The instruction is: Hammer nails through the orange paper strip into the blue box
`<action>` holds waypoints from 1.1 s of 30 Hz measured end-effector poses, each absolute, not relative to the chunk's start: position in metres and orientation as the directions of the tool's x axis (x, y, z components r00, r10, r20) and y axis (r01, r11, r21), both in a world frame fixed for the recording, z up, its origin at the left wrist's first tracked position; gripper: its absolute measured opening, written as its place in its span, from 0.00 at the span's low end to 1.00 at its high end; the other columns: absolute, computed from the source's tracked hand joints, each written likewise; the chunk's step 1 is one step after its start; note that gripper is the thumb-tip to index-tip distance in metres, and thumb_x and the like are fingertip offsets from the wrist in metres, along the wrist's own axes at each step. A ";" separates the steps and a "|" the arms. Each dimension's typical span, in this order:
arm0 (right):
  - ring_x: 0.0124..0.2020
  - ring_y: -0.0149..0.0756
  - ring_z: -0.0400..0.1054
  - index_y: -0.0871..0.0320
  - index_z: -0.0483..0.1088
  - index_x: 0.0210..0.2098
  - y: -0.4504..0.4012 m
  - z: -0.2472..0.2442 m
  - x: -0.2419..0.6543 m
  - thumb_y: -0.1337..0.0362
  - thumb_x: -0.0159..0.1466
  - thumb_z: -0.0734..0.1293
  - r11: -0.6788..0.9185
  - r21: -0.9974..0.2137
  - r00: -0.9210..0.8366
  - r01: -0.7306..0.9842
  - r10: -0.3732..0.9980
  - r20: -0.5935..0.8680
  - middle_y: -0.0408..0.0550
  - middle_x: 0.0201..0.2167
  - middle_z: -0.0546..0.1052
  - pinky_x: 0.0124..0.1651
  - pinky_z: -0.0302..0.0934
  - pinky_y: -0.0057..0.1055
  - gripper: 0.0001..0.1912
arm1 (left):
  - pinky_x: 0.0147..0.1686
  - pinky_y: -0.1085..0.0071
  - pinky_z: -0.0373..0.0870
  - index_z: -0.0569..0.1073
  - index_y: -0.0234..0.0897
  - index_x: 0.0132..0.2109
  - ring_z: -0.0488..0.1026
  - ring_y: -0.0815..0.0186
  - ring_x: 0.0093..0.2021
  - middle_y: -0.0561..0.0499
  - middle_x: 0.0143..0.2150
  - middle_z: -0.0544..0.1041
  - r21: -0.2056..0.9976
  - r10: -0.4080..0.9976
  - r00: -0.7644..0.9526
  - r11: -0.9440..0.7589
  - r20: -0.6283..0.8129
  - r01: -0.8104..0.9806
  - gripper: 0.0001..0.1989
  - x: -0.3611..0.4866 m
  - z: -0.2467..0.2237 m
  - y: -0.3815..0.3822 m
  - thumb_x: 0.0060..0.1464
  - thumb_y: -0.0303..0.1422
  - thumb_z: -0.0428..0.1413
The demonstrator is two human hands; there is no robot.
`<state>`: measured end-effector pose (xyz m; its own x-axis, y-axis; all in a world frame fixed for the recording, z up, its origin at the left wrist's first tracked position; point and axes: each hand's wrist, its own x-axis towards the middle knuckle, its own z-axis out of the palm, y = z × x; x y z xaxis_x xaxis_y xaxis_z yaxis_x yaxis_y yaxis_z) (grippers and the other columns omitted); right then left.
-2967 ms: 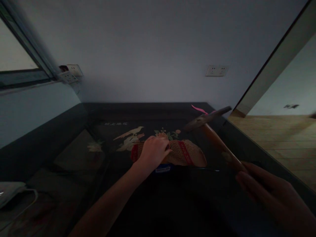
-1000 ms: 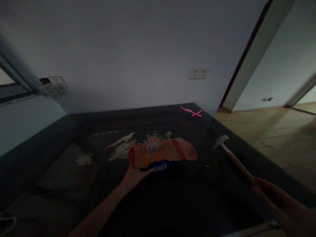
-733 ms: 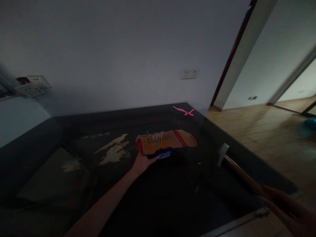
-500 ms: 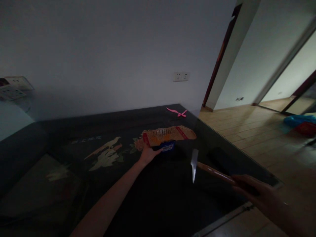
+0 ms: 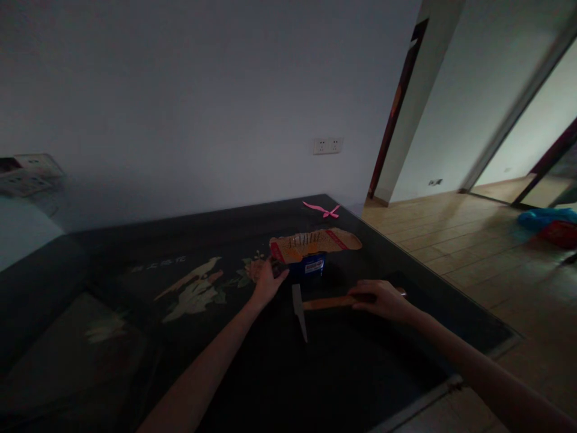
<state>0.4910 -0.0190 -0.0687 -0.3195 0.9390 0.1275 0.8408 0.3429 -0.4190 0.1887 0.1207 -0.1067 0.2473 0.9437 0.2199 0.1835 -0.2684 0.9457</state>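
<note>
My right hand (image 5: 378, 299) is closed around the wooden handle of a hammer (image 5: 327, 303). Its metal head points left, low over the dark tabletop; whether it touches the top I cannot tell. Beyond it is a tan, insole-shaped piece (image 5: 331, 242) with red bands and an orange patch, and a row of thin dark nail-like pins stands along its middle. Beneath this piece sits a dark blue box (image 5: 313, 264) with a pale label. At the left end of both, my left hand (image 5: 267, 284) grips the insole-shaped piece, thumb toward the box, fingertips partly hidden.
A black table (image 5: 252, 385) with a printed bird and flowers (image 5: 193, 288) fills the foreground. Near its far corner lies a pink ribbon (image 5: 322, 209). Behind stands a wall with sockets (image 5: 328, 145). Blue and red bags (image 5: 547, 219) rest on the floor at right.
My right hand has carried the hammer left and inward from the table's right side, closer to the box. The insole-shaped piece has shifted slightly right, and more of the blue box shows.
</note>
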 end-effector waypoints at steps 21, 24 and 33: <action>0.46 0.41 0.71 0.58 0.72 0.49 0.037 -0.084 0.481 0.53 0.65 0.66 0.509 -0.348 -0.527 0.787 0.848 0.047 0.50 0.46 0.76 0.51 0.64 0.48 0.18 | 0.21 0.74 0.69 0.63 0.34 0.54 0.72 0.68 0.20 0.57 0.24 0.73 0.954 0.869 0.478 -0.028 -0.124 0.298 0.16 0.151 -0.099 0.055 0.60 0.32 0.52; 0.47 0.42 0.71 0.58 0.71 0.49 0.040 -0.085 0.480 0.54 0.66 0.66 0.519 -0.348 -0.538 0.781 0.842 0.048 0.50 0.47 0.76 0.51 0.64 0.48 0.17 | 0.21 0.74 0.68 0.63 0.34 0.52 0.72 0.68 0.20 0.57 0.23 0.73 0.962 0.871 0.474 -0.006 -0.129 0.272 0.15 0.150 -0.101 0.056 0.59 0.33 0.53; 0.40 0.37 0.72 0.59 0.71 0.47 0.049 -0.090 0.480 0.54 0.66 0.66 0.557 -0.355 -0.580 0.751 0.813 0.048 0.48 0.42 0.76 0.43 0.68 0.42 0.17 | 0.20 0.73 0.67 0.64 0.34 0.48 0.71 0.68 0.19 0.58 0.21 0.72 0.966 0.875 0.459 0.038 -0.155 0.254 0.16 0.152 -0.108 0.062 0.56 0.36 0.57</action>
